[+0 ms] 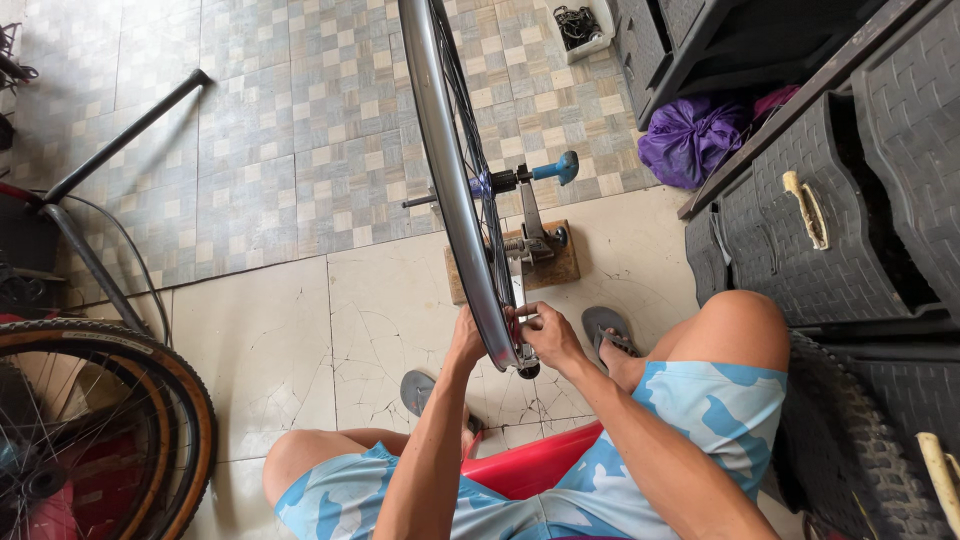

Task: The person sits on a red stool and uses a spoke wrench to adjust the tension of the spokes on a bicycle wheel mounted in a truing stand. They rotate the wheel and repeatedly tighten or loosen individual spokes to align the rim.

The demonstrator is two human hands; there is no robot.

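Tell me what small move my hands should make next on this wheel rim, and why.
Probably give a small turn at the spoke end. Both hands, left hand and right hand, already pinch the silver rim at its lowest part, and the wheel sits upright in the truing stand.

A bare silver wheel rim (pixel 455 180) stands upright in a truing stand (pixel 530 235) fixed to a small wooden block (pixel 560 272) on the tiled floor (pixel 300 150). The left hand (pixel 466 338) rests against the rim's left side near its lower edge, while the right hand (pixel 548 335) pinches at the spokes just beside it, fingers closed on something too small to tell. The person sits on a red stool (pixel 530 465), knees apart, sandals (pixel 610 330) on the floor. A tyred bicycle wheel (pixel 150 420) leans at lower left; black woven-pattern drawers (pixel 830 230) and a purple bag (pixel 690 135) sit at right
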